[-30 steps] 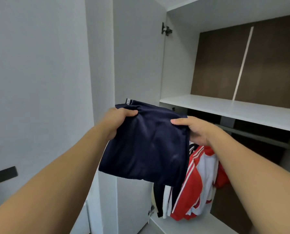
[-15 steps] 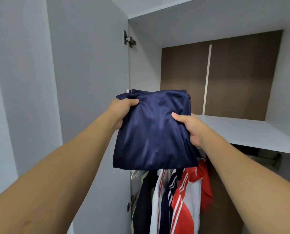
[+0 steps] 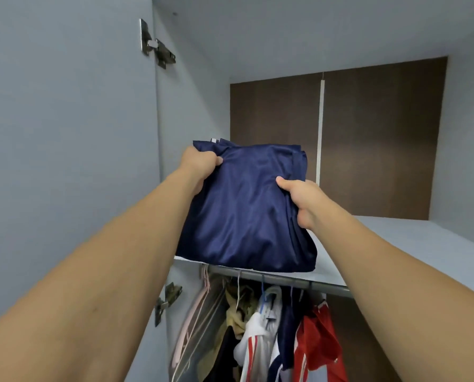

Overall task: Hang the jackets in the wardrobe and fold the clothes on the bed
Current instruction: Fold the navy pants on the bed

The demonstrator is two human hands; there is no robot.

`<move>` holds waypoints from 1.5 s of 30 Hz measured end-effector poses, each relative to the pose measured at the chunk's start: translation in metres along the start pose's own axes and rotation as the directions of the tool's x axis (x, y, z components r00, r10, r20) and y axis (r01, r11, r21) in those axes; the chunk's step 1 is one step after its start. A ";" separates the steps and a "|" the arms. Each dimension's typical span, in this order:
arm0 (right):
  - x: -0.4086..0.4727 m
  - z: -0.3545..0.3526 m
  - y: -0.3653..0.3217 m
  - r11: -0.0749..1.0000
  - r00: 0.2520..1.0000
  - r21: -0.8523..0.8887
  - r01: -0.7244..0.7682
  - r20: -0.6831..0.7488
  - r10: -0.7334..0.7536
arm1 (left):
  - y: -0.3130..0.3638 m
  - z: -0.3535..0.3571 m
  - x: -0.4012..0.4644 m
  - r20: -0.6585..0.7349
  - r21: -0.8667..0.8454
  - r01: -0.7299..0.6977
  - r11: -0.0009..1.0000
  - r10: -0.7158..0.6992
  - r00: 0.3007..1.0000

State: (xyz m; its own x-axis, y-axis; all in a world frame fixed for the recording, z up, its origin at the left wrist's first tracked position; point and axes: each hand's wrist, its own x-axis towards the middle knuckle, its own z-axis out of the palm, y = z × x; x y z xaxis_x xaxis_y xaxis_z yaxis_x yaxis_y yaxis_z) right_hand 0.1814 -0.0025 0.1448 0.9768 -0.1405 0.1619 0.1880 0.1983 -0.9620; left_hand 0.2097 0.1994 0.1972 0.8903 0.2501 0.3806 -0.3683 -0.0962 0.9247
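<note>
While gripped at both sides, folded navy garment (image 3: 247, 208) held up at the front left corner of the wardrobe's upper shelf (image 3: 412, 241), near edge drooping over the shelf's front edge, far end seemingly over the board; whether resting there or only hovering, cannot tell. Left hand (image 3: 200, 164) pinching the far left corner, thumb on top, fingers hidden beneath. Right hand (image 3: 299, 198) clamped on the right side nearer the middle, thumb on top, cloth bunched beneath it. Held so, most likely, to keep the fold from slipping open: slick, shiny fabric, several layers showing at the right edge, apt to slide apart if held by one side only. Level carry, probably meant for sliding the stack flat onto the shelf rather than dropping it.

Below the shelf, a hanging rail (image 3: 280, 279) with clothes on hangers: a red and white jacket (image 3: 315, 343), a white garment (image 3: 258, 326), something khaki (image 3: 238, 307), and pale bare hangers (image 3: 194, 321) at the left end. Open wardrobe door (image 3: 65, 133) close on the left, hinge (image 3: 157, 45) above; brown back panel (image 3: 368, 133) behind. Nothing seen on the shelf in the garment's way; the door and side wall leaving little room for the left elbow.
</note>
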 end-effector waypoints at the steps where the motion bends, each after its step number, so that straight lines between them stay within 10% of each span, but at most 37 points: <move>1: 0.020 0.000 0.005 1.000 1.000 -0.018 0.007 -0.018 -0.008 | -0.009 0.008 0.018 -0.005 0.017 0.003 1.000 -0.003 1.000; 11: 0.196 0.015 0.069 0.922 0.966 -0.376 0.090 -0.192 -0.173 | -0.104 0.078 0.172 -0.030 0.162 0.029 0.986 -0.025 0.999; 18: 0.270 0.011 0.114 0.832 0.969 -0.538 -0.131 -0.246 -0.006 | -0.185 0.110 0.250 0.010 0.334 0.098 0.937 -0.107 0.994; 21: 0.285 0.007 0.131 0.447 0.979 -0.888 -0.108 -0.174 -0.109 | -0.220 0.124 0.263 0.045 0.596 -0.056 0.801 0.037 0.998; 25: 0.305 0.016 0.131 -0.256 0.956 -0.954 0.155 0.210 -0.205 | -0.248 0.133 0.272 0.295 0.869 -0.390 0.305 0.312 0.903; 28: 0.316 0.023 0.136 -0.091 0.967 -0.964 0.250 0.243 0.078 | -0.256 0.139 0.279 0.475 0.857 -0.509 0.085 0.255 0.842; 35: 0.347 0.014 0.146 0.083 0.967 -0.986 0.145 0.159 0.200 | -0.268 0.151 0.302 0.459 0.829 -0.471 0.301 0.115 0.881; 45: 0.379 0.008 0.156 0.056 0.963 -0.985 0.160 0.169 0.212 | -0.281 0.167 0.324 0.435 0.850 -0.436 0.296 0.072 0.898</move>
State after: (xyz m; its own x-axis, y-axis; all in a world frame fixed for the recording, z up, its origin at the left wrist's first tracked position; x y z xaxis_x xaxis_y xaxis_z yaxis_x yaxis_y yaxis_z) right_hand 0.5818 -0.0174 0.0576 0.9975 0.0702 -0.0105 0.0656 -0.9675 -0.2444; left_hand 0.6465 0.1461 0.0616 0.8889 -0.2016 0.4113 -0.2692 -0.9564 0.1131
